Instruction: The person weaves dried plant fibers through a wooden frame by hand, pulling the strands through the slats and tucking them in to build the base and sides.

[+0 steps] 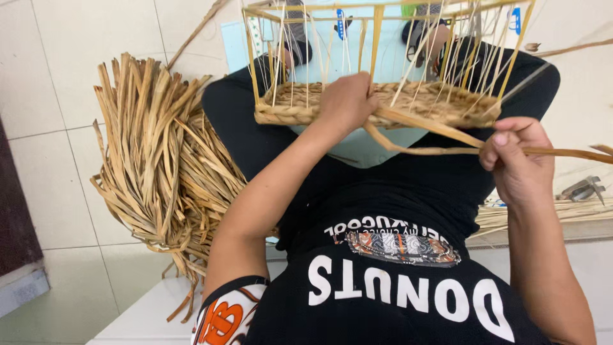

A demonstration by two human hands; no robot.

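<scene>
Far left, on the floor tiles [57, 83]: loose bundle of dry fibre strips [159, 166], untouched, well apart from both hands.

Centre: half-woven basket [383, 102] rests on the lap, woven base low, thin upright stakes [408, 45] rising from it. Left hand [348, 102] is closed over the near rim of the base, pinning it.

Right: right hand [517, 160] is pinched shut on a long flat strand [421, 150] that runs from the base out past the fingers.

Judgement: basket light, stakes springy and easily bent; hold by the woven rim. Strand pliable but dry, may split if kinked; grip close to the weave.
</scene>
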